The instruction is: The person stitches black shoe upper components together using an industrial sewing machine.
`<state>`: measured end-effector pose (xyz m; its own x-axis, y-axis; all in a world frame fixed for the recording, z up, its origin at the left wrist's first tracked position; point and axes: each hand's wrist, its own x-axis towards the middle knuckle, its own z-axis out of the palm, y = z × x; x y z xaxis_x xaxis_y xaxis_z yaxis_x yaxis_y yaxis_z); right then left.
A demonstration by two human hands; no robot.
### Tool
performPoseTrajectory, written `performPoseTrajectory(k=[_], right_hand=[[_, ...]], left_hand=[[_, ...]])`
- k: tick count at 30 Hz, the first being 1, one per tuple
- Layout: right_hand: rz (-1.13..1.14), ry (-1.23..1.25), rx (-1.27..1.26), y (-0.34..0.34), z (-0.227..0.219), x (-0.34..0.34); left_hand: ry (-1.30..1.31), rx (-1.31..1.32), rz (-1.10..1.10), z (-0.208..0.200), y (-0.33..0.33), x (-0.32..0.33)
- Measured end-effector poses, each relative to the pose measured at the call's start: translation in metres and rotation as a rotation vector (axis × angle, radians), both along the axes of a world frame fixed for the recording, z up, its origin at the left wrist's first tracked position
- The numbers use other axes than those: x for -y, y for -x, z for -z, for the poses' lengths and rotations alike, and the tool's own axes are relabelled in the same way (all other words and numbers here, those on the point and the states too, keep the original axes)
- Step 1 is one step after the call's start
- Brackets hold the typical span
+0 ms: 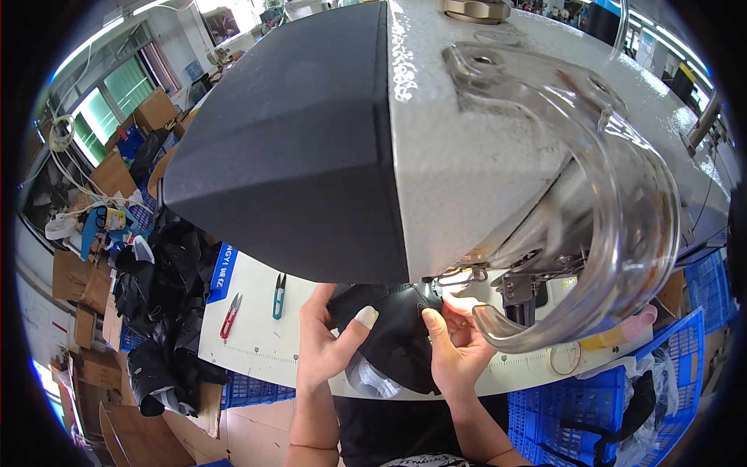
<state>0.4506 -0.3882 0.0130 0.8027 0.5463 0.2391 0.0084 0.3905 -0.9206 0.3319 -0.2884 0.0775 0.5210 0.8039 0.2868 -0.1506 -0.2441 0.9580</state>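
Observation:
A black sewn piece with white lining at its near edge lies under the head of a sewing machine. My left hand grips its left side, with the thumb, which wears a pale fingertip cover, on top and the fingers mostly hidden beneath. At the right edge, my right hand pinches the piece between thumb and fingers, close to the machine's presser area. A clear curved guard arches just right of that hand. The needle itself is hidden behind the machine head.
Red thread snips and teal thread snips lie on the pale table. Black pieces are heaped at left, near cardboard boxes. Blue baskets stand at right, below a pink cone.

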Motion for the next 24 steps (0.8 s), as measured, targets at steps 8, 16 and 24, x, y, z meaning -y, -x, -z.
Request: performPoseTrajectory(k=[8,16,24], right_hand=[[-0.038,-0.032,0.05,-0.001,-0.001,-0.003],[0.001,0.032,0.072,-0.01,-0.006,0.001],[-0.032,0.048,0.155,-0.001,0.006,-0.006]], left_hand=[[0.009,-0.05,0.047,-0.002,0.005,-0.007],[-0.122,-0.082,-0.039,-0.002,0.003,0.011],[0.084,-0.136,0.195,0.004,0.013,-0.029]])
